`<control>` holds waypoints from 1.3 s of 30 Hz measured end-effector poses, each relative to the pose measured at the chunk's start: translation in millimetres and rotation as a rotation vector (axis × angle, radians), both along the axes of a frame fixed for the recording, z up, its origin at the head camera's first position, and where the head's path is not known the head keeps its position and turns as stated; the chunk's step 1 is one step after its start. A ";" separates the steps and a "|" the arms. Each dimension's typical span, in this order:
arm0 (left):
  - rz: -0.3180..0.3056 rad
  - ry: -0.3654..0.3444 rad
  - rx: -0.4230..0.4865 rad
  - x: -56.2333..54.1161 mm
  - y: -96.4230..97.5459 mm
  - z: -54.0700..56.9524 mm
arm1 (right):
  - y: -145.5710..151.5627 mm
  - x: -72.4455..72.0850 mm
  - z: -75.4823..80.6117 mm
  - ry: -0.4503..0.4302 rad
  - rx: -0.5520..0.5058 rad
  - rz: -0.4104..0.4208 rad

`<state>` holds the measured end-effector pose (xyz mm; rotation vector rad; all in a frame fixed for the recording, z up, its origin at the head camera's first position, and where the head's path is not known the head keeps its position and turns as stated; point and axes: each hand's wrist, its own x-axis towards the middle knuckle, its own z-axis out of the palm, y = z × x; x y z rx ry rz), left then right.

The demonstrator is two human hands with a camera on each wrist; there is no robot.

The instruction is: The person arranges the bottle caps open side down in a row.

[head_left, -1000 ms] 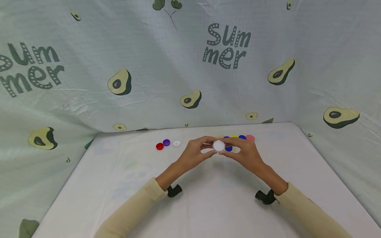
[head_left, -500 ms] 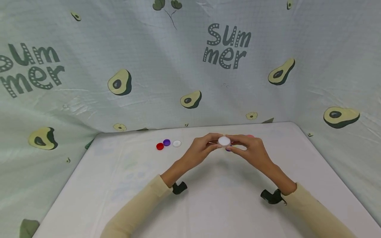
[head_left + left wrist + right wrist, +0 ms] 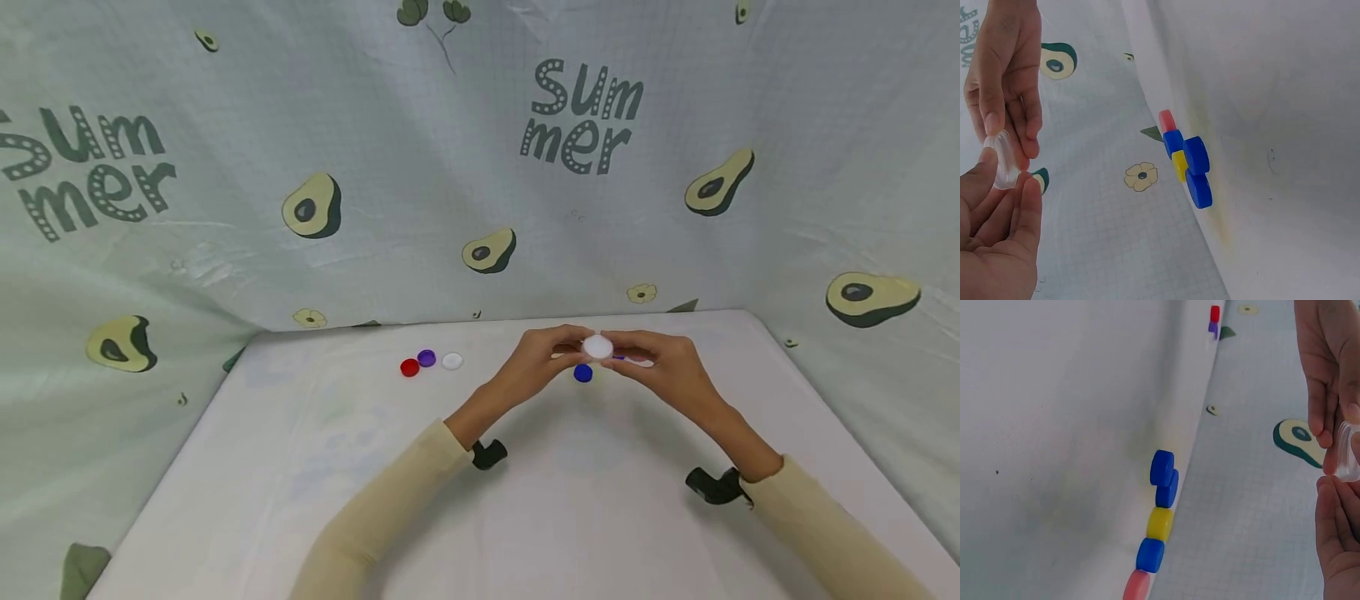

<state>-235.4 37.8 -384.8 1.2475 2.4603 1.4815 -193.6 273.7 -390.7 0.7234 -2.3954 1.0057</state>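
Note:
Both hands hold one small round container (image 3: 597,347) in the air above the far part of the table. It looks white from above; in the left wrist view its clear, ridged side (image 3: 1007,162) shows. My left hand (image 3: 528,367) pinches its left edge between thumb and fingers. From the opposite side, my right hand (image 3: 671,367) pinches the right edge the same way. Just below them on the table lies a blue cap (image 3: 582,373); other caps behind are mostly hidden by the right hand in the head view.
In the right wrist view a row holds several blue caps (image 3: 1162,467), a yellow cap (image 3: 1160,524) and a pink cap (image 3: 1137,585). Farther left lie a red cap (image 3: 409,367), a purple cap (image 3: 427,358) and a white cap (image 3: 452,361). A patterned cloth (image 3: 390,183) hangs behind the table.
Both hands have carried the container to the right and slightly farther away, tilting it on the way. The blue cap below is now uncovered, while the right hand covers more of the row.

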 end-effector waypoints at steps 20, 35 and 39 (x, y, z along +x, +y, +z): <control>0.074 -0.034 -0.096 -26.7 45.5 -21.0 | 25.5 -8.8 -28.8 -0.179 -0.038 -0.081; 0.096 -0.072 -0.194 -34.1 72.5 -39.1 | 44.7 -11.4 -55.6 -0.248 0.017 -0.111; 0.082 -0.082 -0.218 -35.8 74.7 -38.2 | 47.4 -12.7 -56.4 -0.282 0.029 -0.132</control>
